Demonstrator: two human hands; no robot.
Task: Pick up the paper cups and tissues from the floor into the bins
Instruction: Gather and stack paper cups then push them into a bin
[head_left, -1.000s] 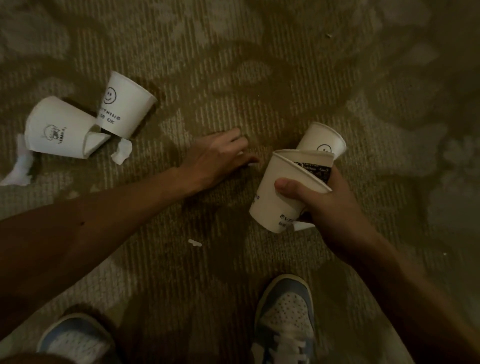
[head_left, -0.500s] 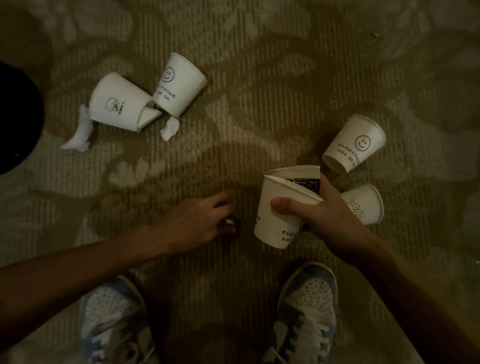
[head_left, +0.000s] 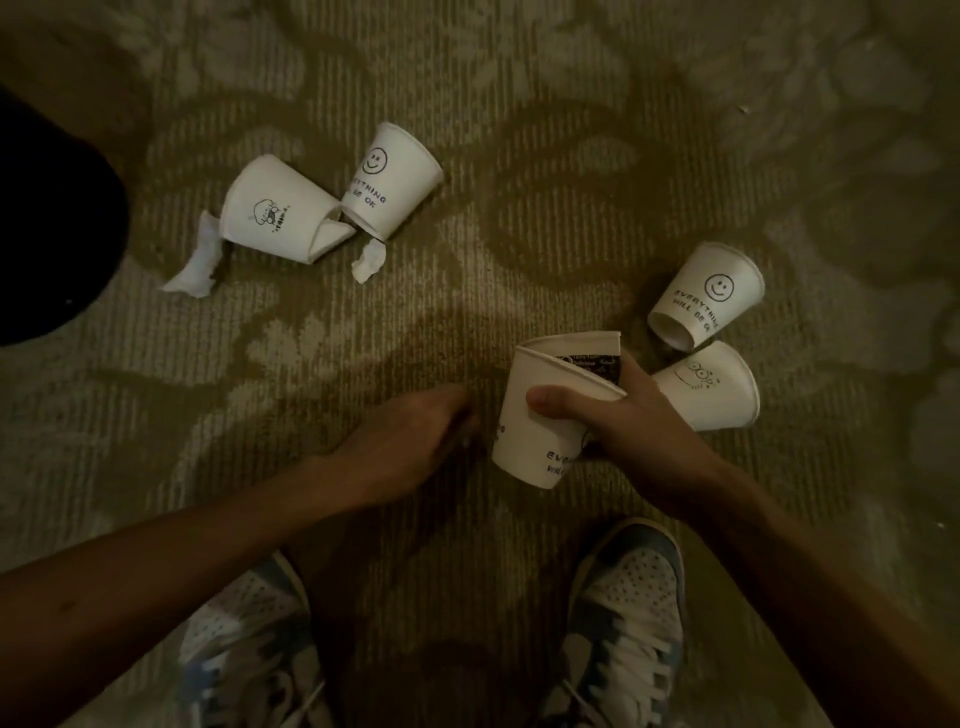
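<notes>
gripping a paper cup (head_left: 540, 431) in the right hand (head_left: 639, 436).

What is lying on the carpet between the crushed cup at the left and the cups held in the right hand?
In the head view only bare carpet lies between the crushed cup and the held cups; a small tissue scrap sits near the crushed cup.

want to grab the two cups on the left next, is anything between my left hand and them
Nothing visible. Bare carpet lies between the left hand and the crushed cup and smiley cup. Two tissue scraps lie beside them, not in the way.
</notes>
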